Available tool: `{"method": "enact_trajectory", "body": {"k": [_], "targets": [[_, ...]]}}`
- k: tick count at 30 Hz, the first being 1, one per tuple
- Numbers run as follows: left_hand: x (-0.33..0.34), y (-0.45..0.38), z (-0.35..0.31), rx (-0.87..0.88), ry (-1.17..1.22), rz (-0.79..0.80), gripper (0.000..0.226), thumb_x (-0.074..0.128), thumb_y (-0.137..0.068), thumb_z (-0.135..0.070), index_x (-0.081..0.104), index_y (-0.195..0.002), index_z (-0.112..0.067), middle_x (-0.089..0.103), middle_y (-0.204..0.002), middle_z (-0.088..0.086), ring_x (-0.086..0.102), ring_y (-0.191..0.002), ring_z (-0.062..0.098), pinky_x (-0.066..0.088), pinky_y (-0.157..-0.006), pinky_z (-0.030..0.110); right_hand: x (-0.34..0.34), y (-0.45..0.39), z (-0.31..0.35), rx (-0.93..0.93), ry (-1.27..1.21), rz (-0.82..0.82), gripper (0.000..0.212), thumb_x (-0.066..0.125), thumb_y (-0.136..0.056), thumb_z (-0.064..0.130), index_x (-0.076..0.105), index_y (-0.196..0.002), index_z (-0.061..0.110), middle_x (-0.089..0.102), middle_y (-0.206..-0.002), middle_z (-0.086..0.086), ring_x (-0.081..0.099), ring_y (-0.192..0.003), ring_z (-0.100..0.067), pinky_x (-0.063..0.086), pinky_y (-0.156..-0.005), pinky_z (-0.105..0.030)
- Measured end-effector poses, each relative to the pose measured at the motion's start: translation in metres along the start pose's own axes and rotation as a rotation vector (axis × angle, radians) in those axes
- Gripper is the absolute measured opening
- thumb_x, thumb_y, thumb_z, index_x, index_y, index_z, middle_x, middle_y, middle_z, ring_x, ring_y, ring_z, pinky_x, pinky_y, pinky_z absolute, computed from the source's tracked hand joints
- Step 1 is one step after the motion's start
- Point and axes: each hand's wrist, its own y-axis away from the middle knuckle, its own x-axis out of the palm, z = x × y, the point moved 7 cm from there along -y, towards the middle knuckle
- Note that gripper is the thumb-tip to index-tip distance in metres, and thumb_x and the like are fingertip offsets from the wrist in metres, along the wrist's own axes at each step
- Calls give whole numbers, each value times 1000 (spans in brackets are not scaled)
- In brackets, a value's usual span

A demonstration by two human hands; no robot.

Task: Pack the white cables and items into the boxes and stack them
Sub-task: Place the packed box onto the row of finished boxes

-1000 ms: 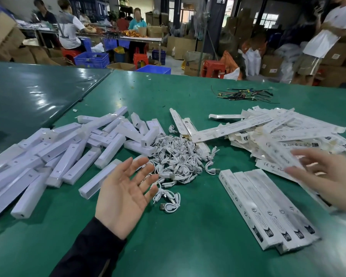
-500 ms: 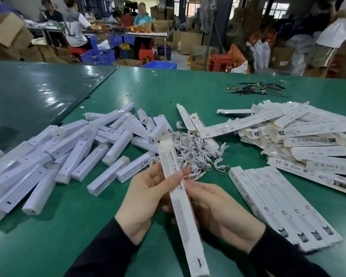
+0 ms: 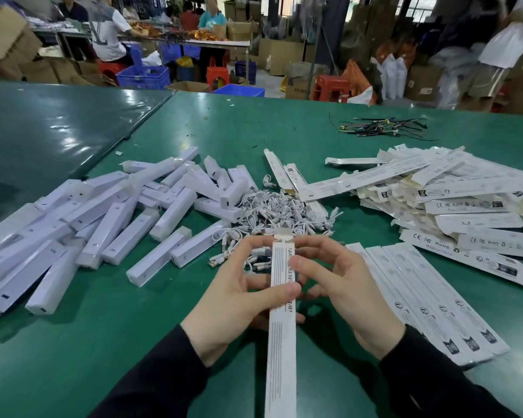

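I hold a long flat white box (image 3: pixel 281 342) lengthwise in front of me, its far flap end up. My left hand (image 3: pixel 233 300) grips it from the left with the thumb across its printed face. My right hand (image 3: pixel 341 285) holds its right edge, fingers curled near the top. Behind the box lies a heap of coiled white cables (image 3: pixel 278 212). A pile of white wrapped bar items (image 3: pixel 103 218) covers the left of the green table (image 3: pixel 103 342). Flat unfolded boxes (image 3: pixel 453 200) are heaped at the right. Several packed boxes (image 3: pixel 429 303) lie side by side near my right hand.
A bundle of dark wires (image 3: pixel 381 128) lies at the far side of the table. A second, darker table (image 3: pixel 43 128) adjoins on the left. People work at benches beyond, among cardboard cartons, blue crates (image 3: pixel 142 76) and red stools (image 3: pixel 329 89).
A second ago both hands were empty and apart. They then came together on one flat box; it now stands more upright along my midline, with my fingers higher up near its flap.
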Motion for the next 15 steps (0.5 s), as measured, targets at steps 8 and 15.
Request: {"method": "enact_trajectory", "body": {"k": [8,15], "targets": [[-1,0,6,-64,-110,19,42,77,-73,-22,58,-110,-27,73,-87,24,71,-62,38,54,-47,30,4,2,0,47,-51,72,6,67,-86,14,70,-89,19,71,-81,-3,61,-63,-11,44,-47,-20],[-4,-1,7,-66,-131,13,37,77,-71,-21,59,-103,-30,72,-84,23,70,-61,37,55,-47,32,3,2,-2,131,-76,106,13,73,-79,20,66,-88,15,70,-86,-7,61,-61,-15,44,-47,-19]]}}
